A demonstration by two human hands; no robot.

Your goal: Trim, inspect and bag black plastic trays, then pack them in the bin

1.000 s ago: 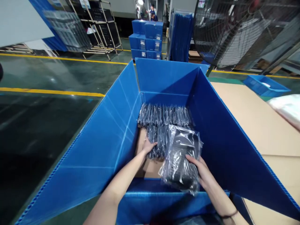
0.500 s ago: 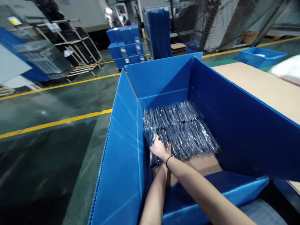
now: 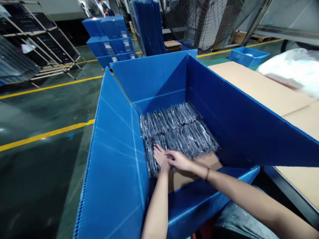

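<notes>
Labels [image 3: 108, 45] on blue boxes [image 3: 118, 46] are illegibly small.

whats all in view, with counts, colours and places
corrugated plastic box: one, blue, centre
bagged packs: two rows, dark grey, inside the box
cardboard liner: one, tan, box bottom
cardboard sheets: two or more, tan, right
plastic sack: one, white, far right
open crate: one, blue, back right
wire-caged fan: one, dark, top
upright sheets: several, blue, behind the box
stacked boxes: at least six, blue, back left
pipe rack: one, pale, far left
floor lines: at least two, yellow, left
co-worker: one, dark clothing, top left
wristband: one, dark, right wrist
left hand: one, bare, over the packs
right hand: one, bare, by the left wrist
</notes>
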